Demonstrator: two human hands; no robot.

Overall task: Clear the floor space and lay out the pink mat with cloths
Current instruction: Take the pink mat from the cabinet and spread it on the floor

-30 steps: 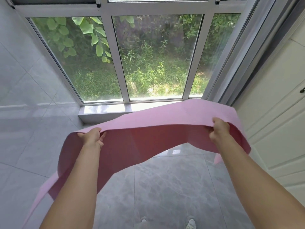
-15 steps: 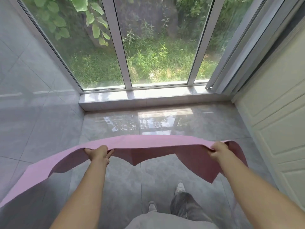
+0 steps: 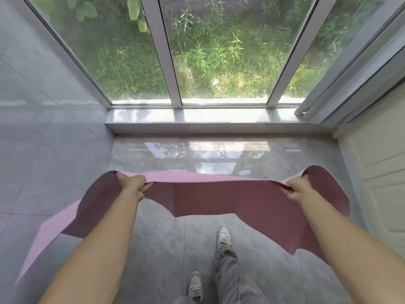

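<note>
Two hands, left hand (image 3: 131, 186) and right hand (image 3: 295, 190), pinch the pink mat (image 3: 219, 199) by its top edge, wide apart, above the floor (image 3: 153, 249) near the window sill (image 3: 197, 119), likely to spread it flat.

The mat (image 3: 219, 198) is pink, the floor tiles (image 3: 153, 249) grey-marbled, the trousers (image 3: 228, 270) grey, the shoes (image 3: 223, 235) white

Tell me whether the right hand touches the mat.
Touching. The head view shows the right hand gripping the upper edge of the mat, fingers curled round it.
</note>
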